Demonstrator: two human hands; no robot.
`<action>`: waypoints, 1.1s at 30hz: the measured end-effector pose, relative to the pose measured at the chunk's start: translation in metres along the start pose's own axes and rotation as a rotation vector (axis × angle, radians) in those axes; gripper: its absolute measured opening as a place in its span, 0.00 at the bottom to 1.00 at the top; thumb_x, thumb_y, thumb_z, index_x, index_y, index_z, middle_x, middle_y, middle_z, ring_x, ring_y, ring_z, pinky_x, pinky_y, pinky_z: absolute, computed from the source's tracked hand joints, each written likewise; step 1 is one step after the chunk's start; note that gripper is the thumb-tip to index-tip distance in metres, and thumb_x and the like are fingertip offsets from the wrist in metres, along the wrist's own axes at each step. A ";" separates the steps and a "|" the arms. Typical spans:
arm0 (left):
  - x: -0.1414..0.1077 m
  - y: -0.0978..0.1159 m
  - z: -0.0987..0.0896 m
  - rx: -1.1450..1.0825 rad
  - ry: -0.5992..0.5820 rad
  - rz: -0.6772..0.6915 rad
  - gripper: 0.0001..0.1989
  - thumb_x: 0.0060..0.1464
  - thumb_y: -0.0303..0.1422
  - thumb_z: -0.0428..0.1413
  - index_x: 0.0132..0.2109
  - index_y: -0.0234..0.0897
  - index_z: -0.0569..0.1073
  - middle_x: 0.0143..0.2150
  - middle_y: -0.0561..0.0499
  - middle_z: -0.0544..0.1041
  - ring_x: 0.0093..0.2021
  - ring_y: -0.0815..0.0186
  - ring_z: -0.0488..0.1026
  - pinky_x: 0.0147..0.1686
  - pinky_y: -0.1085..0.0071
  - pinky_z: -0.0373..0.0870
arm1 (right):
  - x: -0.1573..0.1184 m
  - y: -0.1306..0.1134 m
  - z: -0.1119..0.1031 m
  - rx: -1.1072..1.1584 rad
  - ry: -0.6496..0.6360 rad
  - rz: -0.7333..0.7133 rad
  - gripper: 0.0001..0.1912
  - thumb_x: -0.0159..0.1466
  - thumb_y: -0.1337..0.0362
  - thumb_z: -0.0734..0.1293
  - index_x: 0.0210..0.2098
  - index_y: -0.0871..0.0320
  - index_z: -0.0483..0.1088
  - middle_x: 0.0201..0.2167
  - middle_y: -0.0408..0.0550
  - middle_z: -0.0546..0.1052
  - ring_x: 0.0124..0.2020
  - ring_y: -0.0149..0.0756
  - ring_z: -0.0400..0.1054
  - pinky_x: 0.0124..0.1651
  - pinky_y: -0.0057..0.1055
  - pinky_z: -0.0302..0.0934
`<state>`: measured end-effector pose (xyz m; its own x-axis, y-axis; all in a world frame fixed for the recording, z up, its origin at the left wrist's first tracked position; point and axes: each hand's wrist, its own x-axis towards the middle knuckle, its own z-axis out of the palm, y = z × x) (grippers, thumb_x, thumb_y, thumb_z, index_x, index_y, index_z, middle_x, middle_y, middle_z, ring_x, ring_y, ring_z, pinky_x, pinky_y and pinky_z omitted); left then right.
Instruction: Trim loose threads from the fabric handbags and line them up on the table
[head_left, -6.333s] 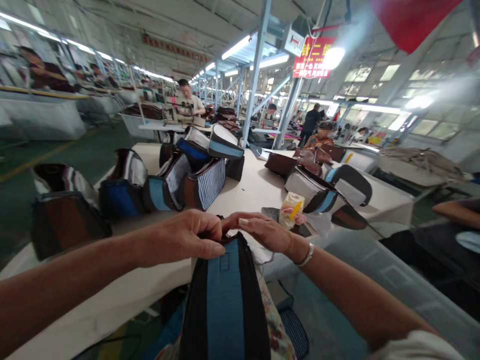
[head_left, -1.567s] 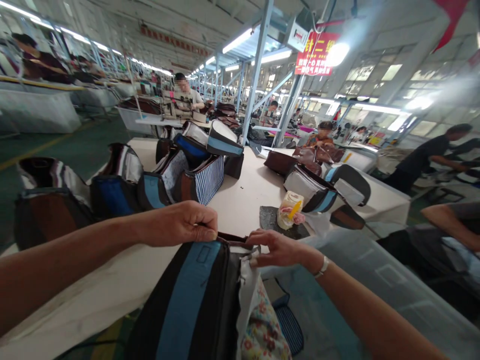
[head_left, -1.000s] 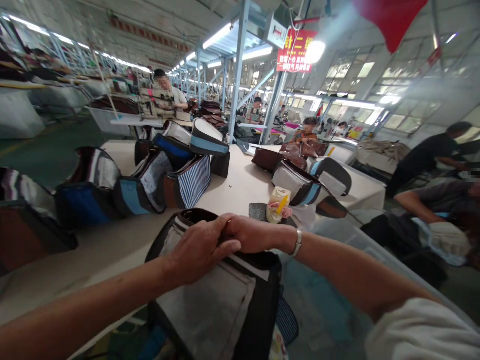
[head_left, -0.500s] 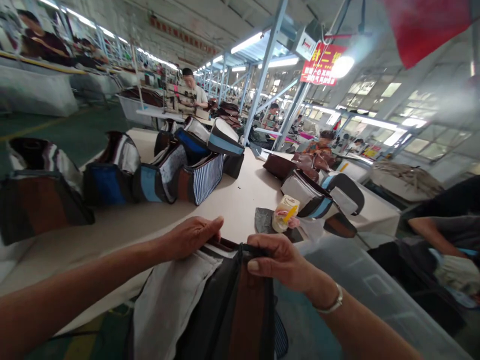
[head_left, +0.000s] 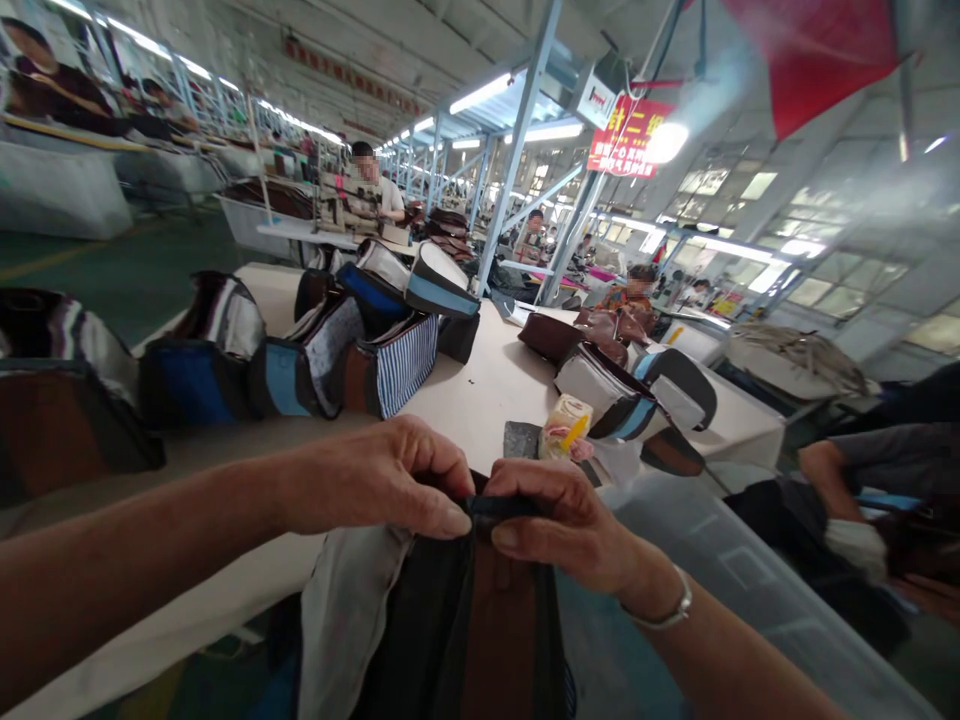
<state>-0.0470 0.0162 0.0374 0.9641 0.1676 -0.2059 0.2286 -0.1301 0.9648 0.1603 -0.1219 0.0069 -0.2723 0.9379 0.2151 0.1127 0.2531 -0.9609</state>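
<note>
Below my hands hangs a bag point(head_left: 499, 620), dark grey with a brown stripe and a pale lining flap on its left side. My left hand point(head_left: 397, 475) pinches the top edge of the bag near the corner seam, thumb towards me. Close beside it, my right hand point(head_left: 555, 520) grips the same top edge just above the brown stripe, thumb in front and fingers behind. The two sets of fingertips almost meet at the seam. A bracelet circles my right wrist. The lower part of the bag runs out of view.
Several similar bags point(head_left: 296, 375) stand along the left of the white table point(head_left: 480, 370). More bags point(head_left: 607, 390) lie at the right, near a wrapped package with a yellow strip point(head_left: 568, 430). A translucent plastic bin point(head_left: 720, 560) stands at right, beside a co-worker's gloved hand point(head_left: 855, 545).
My left hand has moved right along the edge to the seam beside my right hand, and now pinches there. My right hand keeps its hold. The view has shifted slightly.
</note>
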 end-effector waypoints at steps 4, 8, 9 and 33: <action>0.008 -0.009 0.004 -0.029 0.017 -0.043 0.17 0.48 0.41 0.65 0.37 0.30 0.76 0.29 0.54 0.69 0.29 0.69 0.59 0.29 0.71 0.52 | -0.001 0.016 -0.003 0.041 0.022 0.086 0.11 0.62 0.61 0.74 0.34 0.64 0.73 0.26 0.41 0.66 0.27 0.26 0.55 0.29 0.25 0.49; 0.016 -0.019 0.008 -0.060 0.054 -0.079 0.16 0.45 0.40 0.64 0.36 0.30 0.76 0.27 0.54 0.68 0.28 0.70 0.58 0.28 0.71 0.51 | -0.002 0.020 -0.007 0.097 0.009 0.166 0.17 0.64 0.53 0.72 0.34 0.64 0.73 0.26 0.41 0.64 0.28 0.27 0.53 0.29 0.26 0.46; 0.018 -0.019 0.009 -0.059 0.065 -0.085 0.15 0.45 0.39 0.64 0.36 0.30 0.76 0.27 0.54 0.68 0.28 0.70 0.58 0.28 0.71 0.51 | -0.001 0.018 -0.008 0.096 0.005 0.187 0.19 0.65 0.51 0.71 0.35 0.64 0.73 0.26 0.42 0.64 0.28 0.27 0.53 0.29 0.26 0.46; 0.030 -0.025 0.014 -0.066 0.092 -0.128 0.11 0.43 0.37 0.62 0.31 0.33 0.74 0.23 0.57 0.64 0.25 0.70 0.54 0.26 0.69 0.46 | 0.006 0.018 0.004 0.164 0.149 0.326 0.12 0.55 0.59 0.72 0.29 0.62 0.71 0.23 0.39 0.65 0.25 0.25 0.51 0.28 0.27 0.44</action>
<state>-0.0213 0.0104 0.0051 0.9106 0.2677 -0.3149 0.3366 -0.0381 0.9409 0.1573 -0.1127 -0.0097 -0.1048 0.9900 -0.0945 0.0131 -0.0936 -0.9955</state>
